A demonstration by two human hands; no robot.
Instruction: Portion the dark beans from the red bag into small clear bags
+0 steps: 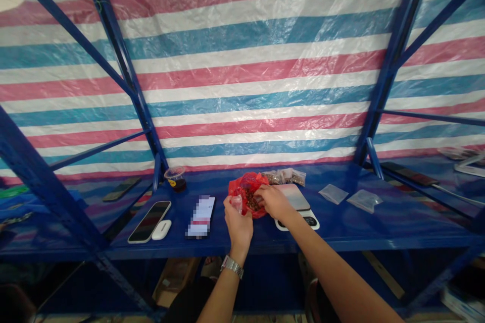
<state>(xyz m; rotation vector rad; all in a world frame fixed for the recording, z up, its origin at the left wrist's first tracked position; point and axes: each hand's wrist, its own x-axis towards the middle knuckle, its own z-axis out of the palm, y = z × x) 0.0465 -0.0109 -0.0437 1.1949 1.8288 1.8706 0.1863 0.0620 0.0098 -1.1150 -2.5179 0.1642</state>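
While the left hand (pixel 238 224) pinches a clear pouch (pixel 237 204), the right hand (pixel 276 203) reaches into a red bag (pixel 238 184).
The open red bag sits on the blue shelf (pixel 341 227) beside the scale (pixel 293 197); the right hand curls among brown bits (pixel 251 201), and whether it grips any, I cannot tell.

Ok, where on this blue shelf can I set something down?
Bare blue shelf shows in front of two flat clear plastic bags, right of the white digital scale. It's crowded around the red plastic bag, with left hand, right hand, scale and filled clear plastic bags close.
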